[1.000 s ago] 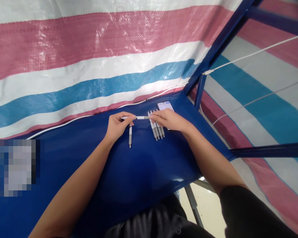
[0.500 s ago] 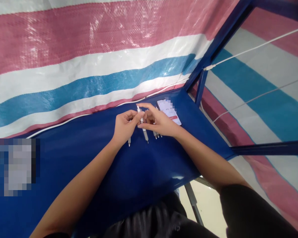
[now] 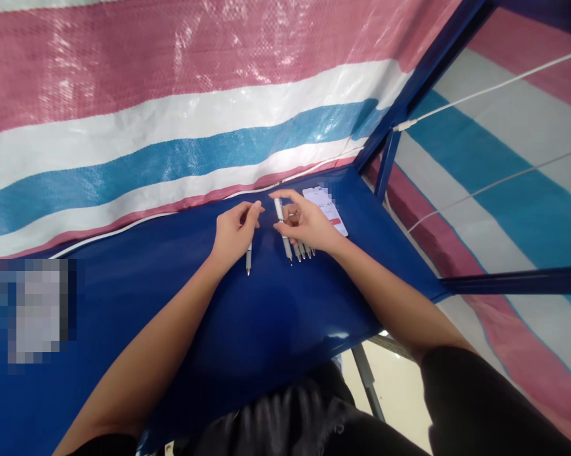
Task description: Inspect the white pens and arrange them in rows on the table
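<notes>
A white pen with a grey grip [image 3: 287, 248] is held between the thumb and fingers of my right hand [image 3: 309, 223], its tip slanting down toward me. Beneath and beside that hand, several similar pens [image 3: 305, 251] lie in a row on the blue table, partly covered by the fingers. To the left, my left hand [image 3: 235, 231] is closed in a pinch, apart from the held pen. Whatever may be between its fingertips is too small or hidden to make out. Another pen [image 3: 249, 261] lies on the table under the left hand, only its lower part showing.
A phone [image 3: 338, 223] with a lit screen lies behind my right hand on the blue table [image 3: 266, 323]. A blurred, pixelated object [image 3: 36, 316] is at far left. Striped sheeting [image 3: 171, 158] hangs behind, and a blue frame post [image 3: 384, 164] stands at the right.
My left hand has come away from the pen and moved slightly left. My right hand has carried the pen a little to the right, toward the row of pens.
</notes>
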`<control>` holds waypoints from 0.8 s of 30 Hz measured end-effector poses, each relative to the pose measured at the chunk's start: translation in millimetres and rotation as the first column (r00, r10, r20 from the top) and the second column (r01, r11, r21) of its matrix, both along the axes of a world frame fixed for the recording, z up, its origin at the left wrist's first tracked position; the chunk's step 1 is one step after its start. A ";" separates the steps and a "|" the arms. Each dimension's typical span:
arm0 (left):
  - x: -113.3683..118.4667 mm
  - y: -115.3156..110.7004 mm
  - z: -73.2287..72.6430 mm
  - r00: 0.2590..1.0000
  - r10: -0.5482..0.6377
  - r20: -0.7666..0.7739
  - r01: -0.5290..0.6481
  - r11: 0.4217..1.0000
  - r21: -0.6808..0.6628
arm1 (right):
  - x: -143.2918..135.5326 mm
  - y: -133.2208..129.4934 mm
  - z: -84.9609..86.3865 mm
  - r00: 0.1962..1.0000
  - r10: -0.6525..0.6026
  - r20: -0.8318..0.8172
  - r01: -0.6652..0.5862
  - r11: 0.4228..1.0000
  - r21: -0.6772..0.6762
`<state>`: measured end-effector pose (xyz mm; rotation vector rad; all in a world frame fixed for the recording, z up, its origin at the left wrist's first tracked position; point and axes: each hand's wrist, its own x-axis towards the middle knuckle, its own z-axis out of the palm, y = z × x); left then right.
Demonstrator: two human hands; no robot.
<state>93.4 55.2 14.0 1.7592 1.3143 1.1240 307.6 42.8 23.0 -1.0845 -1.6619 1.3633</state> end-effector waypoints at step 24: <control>-16.2 13.7 -28.6 0.982 0.076 -0.172 -0.070 0.997 0.044 | 8.4 9.9 -3.1 1.000 -0.007 -0.025 0.006 1.000 -0.021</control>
